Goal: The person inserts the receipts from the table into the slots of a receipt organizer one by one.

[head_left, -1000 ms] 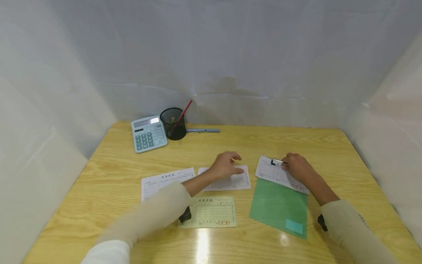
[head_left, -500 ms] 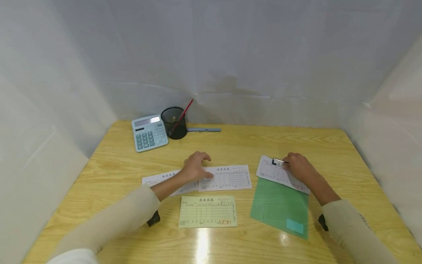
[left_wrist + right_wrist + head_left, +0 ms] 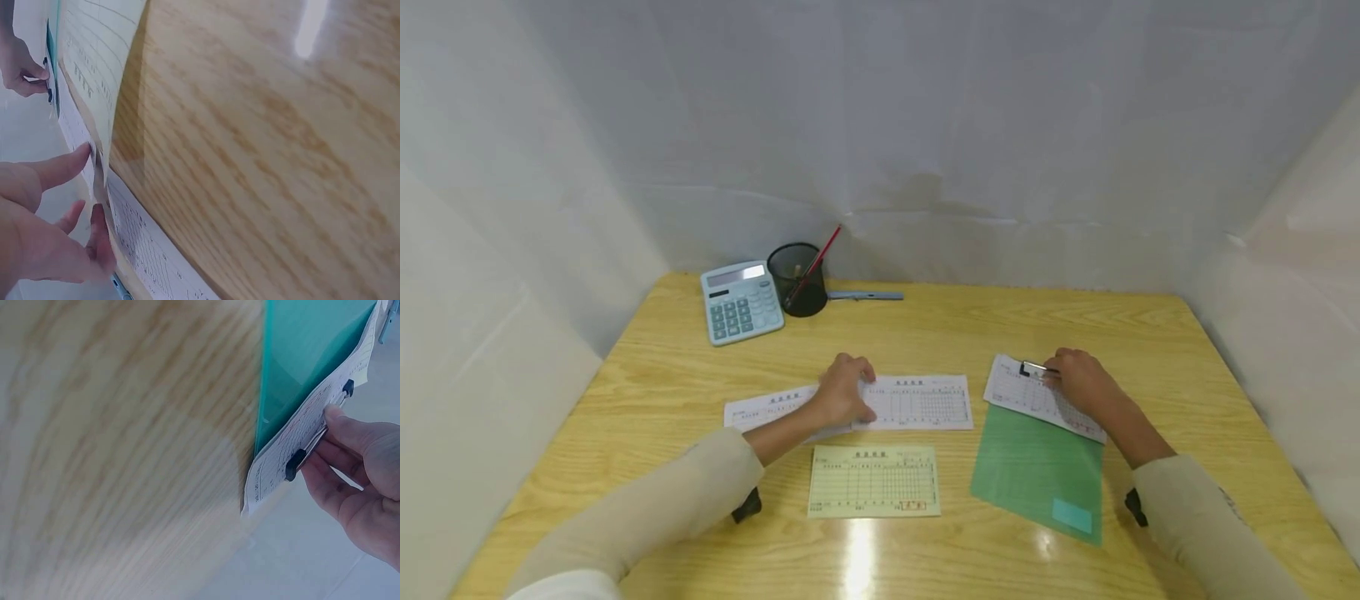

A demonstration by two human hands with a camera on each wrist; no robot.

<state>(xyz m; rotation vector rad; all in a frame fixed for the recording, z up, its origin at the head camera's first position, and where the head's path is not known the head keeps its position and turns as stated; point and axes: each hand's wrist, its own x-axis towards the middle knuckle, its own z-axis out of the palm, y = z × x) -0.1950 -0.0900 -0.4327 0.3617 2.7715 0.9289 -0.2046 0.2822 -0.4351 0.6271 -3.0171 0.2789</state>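
Observation:
In the head view my left hand [image 3: 842,393] is at the left end of the middle white form [image 3: 917,402], thumb at its lower edge and fingers at its upper edge. The left wrist view has the sheet bowing between thumb and fingers. Another white form [image 3: 758,407] lies to the left, partly covered by this hand. A yellow form [image 3: 874,483] with a red stamp lies in front. My right hand [image 3: 1078,379] pinches the metal clip [image 3: 317,437] with black ends at the top of a green clipboard [image 3: 1037,467]. White forms [image 3: 1033,396] lie under the clip.
A light blue calculator [image 3: 742,304] stands at the back left beside a black mesh pen cup [image 3: 797,279] holding a red pencil. A blue pen-like item [image 3: 867,296] lies to its right. Pale sheeting encloses the wooden table [image 3: 700,533].
My left hand has moved left over the middle white form to its left end, and its thumb and fingers have drawn in at the edges. The right hand stays on the clip.

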